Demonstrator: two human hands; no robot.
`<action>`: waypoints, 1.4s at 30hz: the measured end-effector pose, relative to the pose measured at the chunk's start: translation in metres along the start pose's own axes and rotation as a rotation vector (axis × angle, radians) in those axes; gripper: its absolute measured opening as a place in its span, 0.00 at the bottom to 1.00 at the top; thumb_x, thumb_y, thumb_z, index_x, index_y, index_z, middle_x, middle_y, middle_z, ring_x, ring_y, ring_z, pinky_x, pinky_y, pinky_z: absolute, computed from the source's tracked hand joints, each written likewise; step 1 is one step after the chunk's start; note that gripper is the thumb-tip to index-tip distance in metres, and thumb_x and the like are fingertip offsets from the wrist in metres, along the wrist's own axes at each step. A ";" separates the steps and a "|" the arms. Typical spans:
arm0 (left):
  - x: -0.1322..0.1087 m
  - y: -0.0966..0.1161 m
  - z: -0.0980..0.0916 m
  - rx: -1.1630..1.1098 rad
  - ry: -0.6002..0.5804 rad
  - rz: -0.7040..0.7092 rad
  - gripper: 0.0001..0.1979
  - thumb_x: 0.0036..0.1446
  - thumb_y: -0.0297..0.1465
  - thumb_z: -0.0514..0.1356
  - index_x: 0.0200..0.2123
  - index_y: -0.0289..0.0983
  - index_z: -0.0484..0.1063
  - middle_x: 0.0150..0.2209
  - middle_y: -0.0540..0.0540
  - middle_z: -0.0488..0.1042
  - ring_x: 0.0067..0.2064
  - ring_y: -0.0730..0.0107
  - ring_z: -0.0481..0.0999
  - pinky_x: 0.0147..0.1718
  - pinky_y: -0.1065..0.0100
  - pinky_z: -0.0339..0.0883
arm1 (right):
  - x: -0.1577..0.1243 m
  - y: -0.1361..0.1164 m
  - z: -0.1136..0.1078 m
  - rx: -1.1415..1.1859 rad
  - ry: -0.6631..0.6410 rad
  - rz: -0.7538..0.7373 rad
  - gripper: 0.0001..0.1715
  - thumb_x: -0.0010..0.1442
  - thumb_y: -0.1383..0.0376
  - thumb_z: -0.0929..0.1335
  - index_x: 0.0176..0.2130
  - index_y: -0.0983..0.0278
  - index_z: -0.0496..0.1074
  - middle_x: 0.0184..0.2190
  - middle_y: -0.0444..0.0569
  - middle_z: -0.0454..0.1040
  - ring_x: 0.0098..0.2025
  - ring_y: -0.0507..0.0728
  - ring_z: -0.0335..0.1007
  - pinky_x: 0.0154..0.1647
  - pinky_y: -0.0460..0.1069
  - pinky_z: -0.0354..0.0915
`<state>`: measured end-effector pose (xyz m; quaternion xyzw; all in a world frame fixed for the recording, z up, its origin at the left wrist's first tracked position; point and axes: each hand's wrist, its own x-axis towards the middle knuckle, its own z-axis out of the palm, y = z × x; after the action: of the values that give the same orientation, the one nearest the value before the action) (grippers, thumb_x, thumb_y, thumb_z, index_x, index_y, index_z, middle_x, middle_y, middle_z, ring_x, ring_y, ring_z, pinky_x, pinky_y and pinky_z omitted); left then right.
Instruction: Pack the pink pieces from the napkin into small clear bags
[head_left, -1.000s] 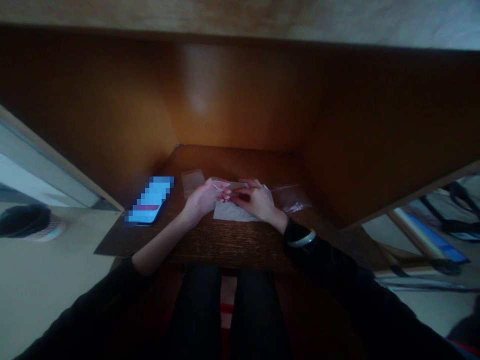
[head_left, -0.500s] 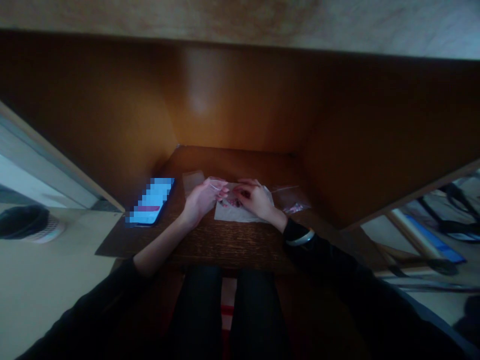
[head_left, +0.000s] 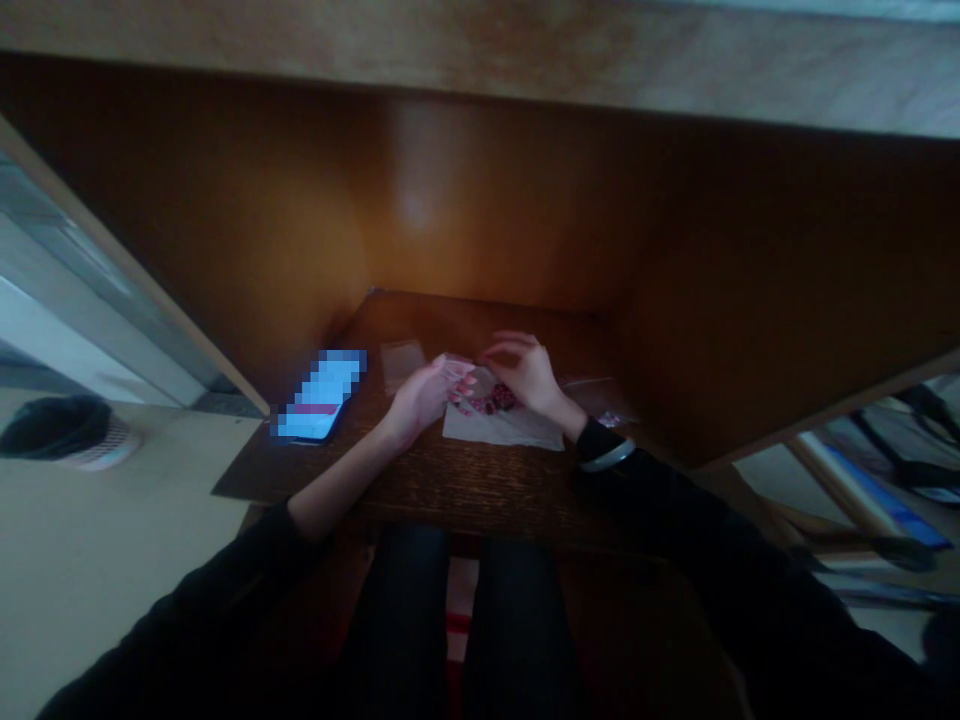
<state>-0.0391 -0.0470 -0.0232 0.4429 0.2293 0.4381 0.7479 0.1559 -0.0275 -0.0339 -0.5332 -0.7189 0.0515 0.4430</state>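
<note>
While right hand curls, reddish beads, alongside

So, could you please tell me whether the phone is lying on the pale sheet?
No, the phone lies on the brown wooden surface, apart from the pale sheet with reddish pieces.

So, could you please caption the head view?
Left hand holding clear bag, right hand near red beads on white tissue.
</note>
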 end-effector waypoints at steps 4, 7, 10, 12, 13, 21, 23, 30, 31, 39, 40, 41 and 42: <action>0.000 -0.001 0.001 0.039 -0.016 -0.026 0.17 0.62 0.40 0.53 0.35 0.35 0.76 0.33 0.44 0.76 0.35 0.66 0.73 0.40 0.65 0.64 | 0.011 -0.028 -0.020 0.147 0.117 -0.068 0.04 0.55 0.62 0.73 0.32 0.59 0.79 0.40 0.48 0.78 0.48 0.60 0.72 0.54 0.60 0.62; 0.002 -0.003 -0.001 0.034 -0.045 -0.040 0.18 0.62 0.42 0.52 0.35 0.36 0.76 0.32 0.45 0.76 0.35 0.67 0.73 0.40 0.65 0.65 | 0.008 -0.049 -0.027 0.171 -0.031 -0.123 0.05 0.56 0.60 0.73 0.34 0.58 0.79 0.46 0.47 0.77 0.52 0.59 0.71 0.55 0.60 0.61; 0.002 -0.003 -0.002 0.044 -0.057 -0.011 0.18 0.60 0.44 0.55 0.35 0.36 0.75 0.32 0.45 0.76 0.34 0.66 0.73 0.40 0.63 0.65 | 0.005 -0.054 -0.031 0.221 -0.144 -0.150 0.07 0.59 0.60 0.71 0.37 0.58 0.79 0.47 0.48 0.76 0.54 0.58 0.69 0.55 0.59 0.62; 0.001 -0.002 -0.002 0.062 -0.051 -0.007 0.19 0.60 0.45 0.56 0.36 0.35 0.76 0.32 0.45 0.76 0.34 0.66 0.74 0.41 0.62 0.66 | 0.005 -0.046 -0.035 0.261 -0.094 -0.131 0.09 0.60 0.59 0.70 0.37 0.60 0.79 0.45 0.49 0.77 0.52 0.58 0.71 0.54 0.58 0.64; 0.000 -0.002 -0.001 0.067 -0.044 -0.011 0.19 0.60 0.45 0.56 0.36 0.34 0.76 0.33 0.44 0.76 0.35 0.65 0.74 0.41 0.62 0.66 | 0.005 -0.040 -0.038 0.272 -0.058 -0.113 0.09 0.60 0.59 0.70 0.36 0.60 0.79 0.44 0.50 0.77 0.50 0.58 0.72 0.53 0.57 0.65; -0.001 0.000 -0.001 0.032 -0.011 0.003 0.20 0.60 0.43 0.57 0.35 0.31 0.77 0.33 0.43 0.78 0.35 0.68 0.75 0.39 0.67 0.67 | -0.007 0.016 -0.038 0.070 -0.332 0.027 0.08 0.58 0.66 0.69 0.35 0.64 0.79 0.36 0.51 0.80 0.38 0.57 0.76 0.41 0.52 0.68; 0.000 -0.001 -0.002 0.030 -0.011 0.012 0.19 0.60 0.42 0.56 0.35 0.32 0.77 0.33 0.44 0.78 0.35 0.68 0.75 0.39 0.67 0.67 | -0.012 0.025 -0.032 0.011 -0.324 0.050 0.09 0.58 0.68 0.68 0.36 0.64 0.80 0.37 0.51 0.80 0.39 0.57 0.76 0.42 0.52 0.68; 0.004 -0.008 -0.009 0.039 -0.069 0.048 0.15 0.59 0.39 0.58 0.35 0.33 0.76 0.34 0.44 0.77 0.34 0.69 0.75 0.39 0.66 0.67 | -0.016 0.041 -0.023 -0.057 -0.335 0.080 0.09 0.58 0.67 0.68 0.34 0.63 0.81 0.34 0.52 0.80 0.38 0.58 0.75 0.41 0.53 0.68; 0.004 -0.009 -0.009 0.043 -0.074 0.051 0.15 0.59 0.39 0.58 0.35 0.33 0.76 0.34 0.44 0.77 0.34 0.69 0.75 0.38 0.66 0.67 | -0.016 0.042 -0.024 -0.063 -0.333 0.083 0.09 0.58 0.66 0.68 0.33 0.63 0.81 0.34 0.51 0.79 0.38 0.58 0.75 0.41 0.53 0.68; 0.001 -0.008 -0.008 0.073 -0.105 0.055 0.15 0.64 0.38 0.53 0.37 0.35 0.77 0.36 0.46 0.78 0.36 0.70 0.76 0.40 0.67 0.67 | -0.018 0.047 -0.023 -0.028 -0.319 0.070 0.09 0.57 0.65 0.69 0.32 0.61 0.81 0.32 0.50 0.79 0.35 0.56 0.74 0.38 0.52 0.67; 0.001 -0.008 -0.009 0.074 -0.106 0.052 0.15 0.64 0.38 0.53 0.37 0.35 0.76 0.35 0.46 0.78 0.36 0.70 0.76 0.40 0.67 0.67 | -0.018 0.047 -0.023 -0.026 -0.312 0.070 0.08 0.57 0.65 0.69 0.31 0.61 0.81 0.32 0.50 0.79 0.35 0.56 0.74 0.38 0.52 0.67; 0.001 -0.008 -0.009 0.074 -0.106 0.049 0.16 0.64 0.38 0.54 0.37 0.34 0.76 0.35 0.45 0.78 0.36 0.70 0.76 0.41 0.67 0.67 | -0.018 0.046 -0.024 -0.024 -0.301 0.067 0.08 0.56 0.66 0.69 0.31 0.61 0.81 0.32 0.50 0.79 0.36 0.56 0.74 0.39 0.53 0.67; 0.002 -0.009 -0.010 0.074 -0.107 0.046 0.16 0.63 0.39 0.54 0.37 0.34 0.76 0.35 0.45 0.77 0.36 0.70 0.76 0.40 0.67 0.67 | -0.017 0.044 -0.024 -0.020 -0.279 0.059 0.07 0.56 0.66 0.70 0.30 0.61 0.81 0.32 0.50 0.79 0.36 0.57 0.74 0.40 0.53 0.67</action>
<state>-0.0410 -0.0427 -0.0355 0.4983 0.1945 0.4221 0.7319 0.2055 -0.0319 -0.0531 -0.5461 -0.7581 0.1310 0.3316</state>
